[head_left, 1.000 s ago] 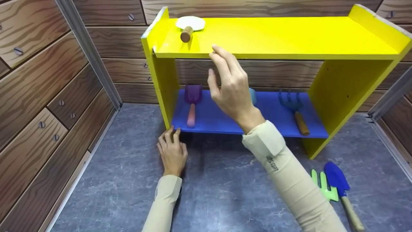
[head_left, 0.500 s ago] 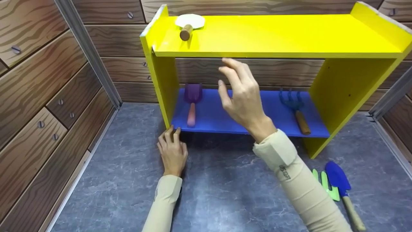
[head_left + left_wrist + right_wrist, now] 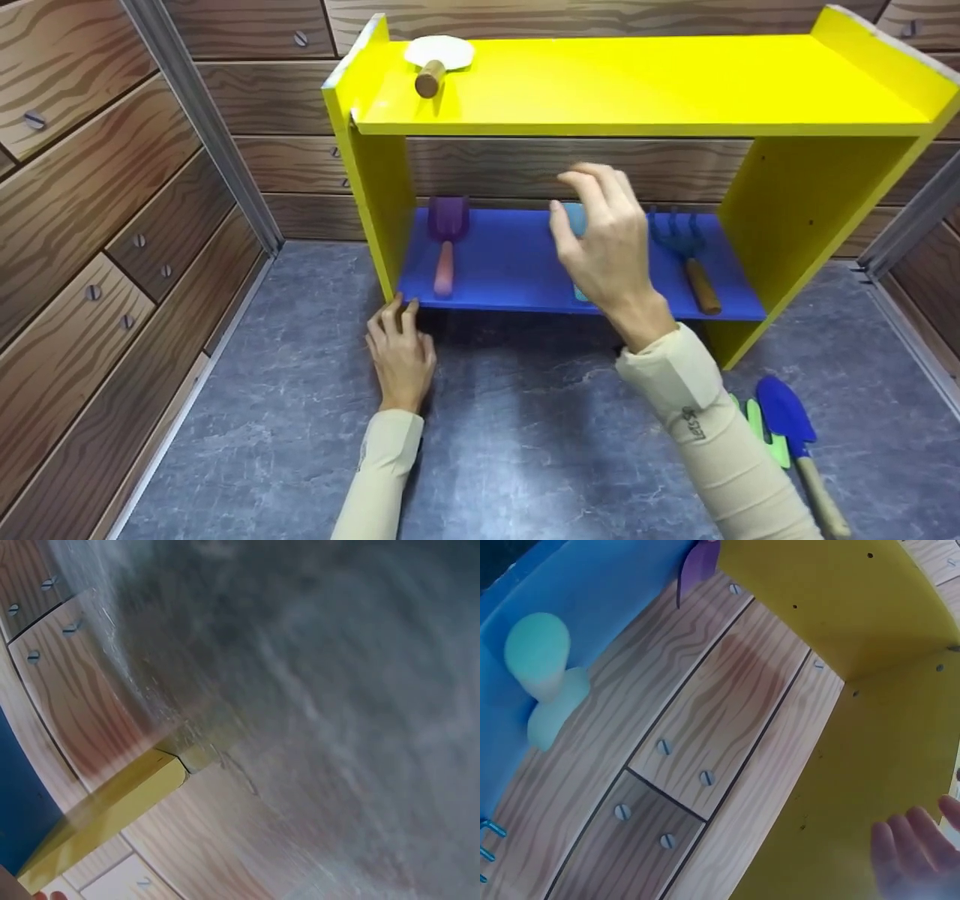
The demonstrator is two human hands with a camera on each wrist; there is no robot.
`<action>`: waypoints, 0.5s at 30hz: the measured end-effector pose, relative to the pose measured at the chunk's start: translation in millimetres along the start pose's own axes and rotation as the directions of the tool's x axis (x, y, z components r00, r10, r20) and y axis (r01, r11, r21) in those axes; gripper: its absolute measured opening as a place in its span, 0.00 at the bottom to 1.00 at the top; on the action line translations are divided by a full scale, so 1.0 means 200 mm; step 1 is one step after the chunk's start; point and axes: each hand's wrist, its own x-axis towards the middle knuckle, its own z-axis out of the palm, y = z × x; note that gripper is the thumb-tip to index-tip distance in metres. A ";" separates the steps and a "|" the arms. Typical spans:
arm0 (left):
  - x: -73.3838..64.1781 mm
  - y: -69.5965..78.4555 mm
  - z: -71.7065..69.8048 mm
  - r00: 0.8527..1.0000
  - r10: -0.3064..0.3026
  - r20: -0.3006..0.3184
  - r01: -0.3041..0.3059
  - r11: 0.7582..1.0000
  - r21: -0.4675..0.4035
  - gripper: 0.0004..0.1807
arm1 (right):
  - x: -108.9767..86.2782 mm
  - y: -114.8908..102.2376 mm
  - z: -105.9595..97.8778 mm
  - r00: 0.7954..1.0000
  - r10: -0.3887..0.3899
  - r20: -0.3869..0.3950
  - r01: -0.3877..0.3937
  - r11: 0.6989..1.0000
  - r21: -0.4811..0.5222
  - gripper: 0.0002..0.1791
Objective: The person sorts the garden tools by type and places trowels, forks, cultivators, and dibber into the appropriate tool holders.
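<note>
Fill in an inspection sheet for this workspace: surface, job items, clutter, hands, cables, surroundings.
Surface: grey and marbled.
Job items: yellow shelf unit with blue lower shelf; white tool on top; purple scoop, partly hidden light-blue tool and brown-handled fork on the blue lower shelf.
Clutter: blue trowel and green fork, close together in front of the unit's right end.
Hands: left hand touches the unit's lower left front corner; right hand at the unit's opening, fingers bent, holding nothing.
Cables: nothing seen.
Surroundings: wood-patterned walls, metal corner strips.
</note>
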 end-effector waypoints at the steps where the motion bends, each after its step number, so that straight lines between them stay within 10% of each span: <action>1: 0.00 0.00 0.00 1.000 0.002 0.000 -0.002 1.000 -0.001 0.25 | -0.01 0.01 -0.01 1.000 0.016 0.003 -0.016 1.000 -0.011 0.11; 15: 0.00 0.00 0.00 1.000 0.000 -0.007 0.000 1.000 -0.016 0.27 | -0.16 0.02 -0.11 0.987 0.078 0.138 -0.066 0.994 -0.088 0.11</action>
